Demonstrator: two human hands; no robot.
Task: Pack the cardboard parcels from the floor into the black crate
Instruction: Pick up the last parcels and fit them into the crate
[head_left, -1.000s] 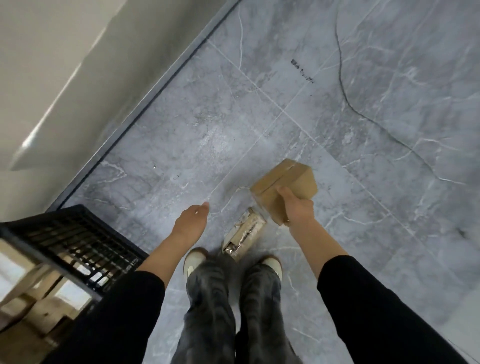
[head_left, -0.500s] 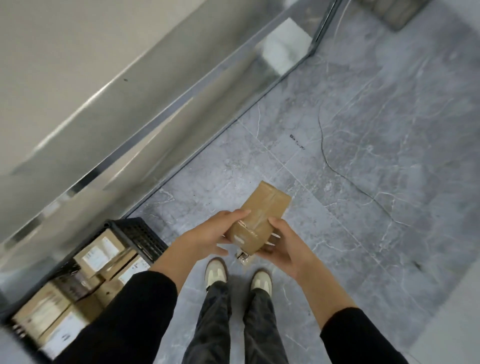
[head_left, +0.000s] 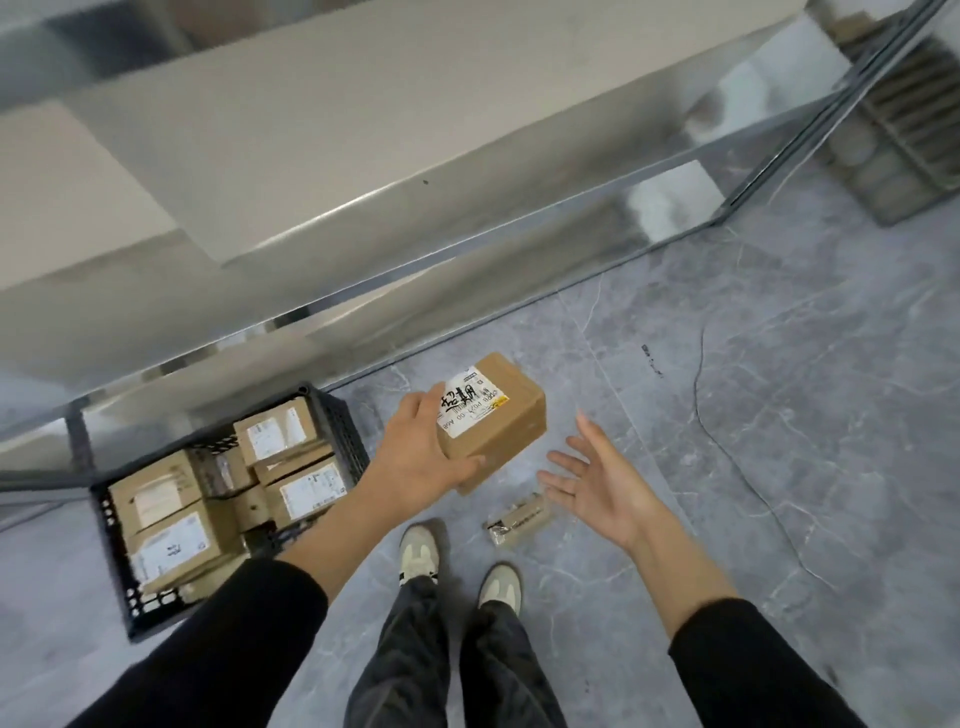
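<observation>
My left hand (head_left: 418, 454) grips a brown cardboard parcel (head_left: 501, 423) with a white label on top, held in the air above the floor. To its right my right hand (head_left: 597, 486) is spread open, palm up, holding nothing. The black crate (head_left: 345, 434) stands on the floor at the lower left, filled with several labelled cardboard parcels. A small flat tan packet (head_left: 519, 519) lies on the floor just ahead of my shoes, below both hands.
A pale wall with a shiny metal base strip (head_left: 467, 244) runs behind the crate. A dark grated object (head_left: 914, 135) sits at the top right. A thin dark crack or cable (head_left: 727, 457) crosses the grey marble floor on the right.
The parcel went from my right hand through both hands into my left hand alone. My right hand has let go and opened. The view tilted up, showing the crate's contents.
</observation>
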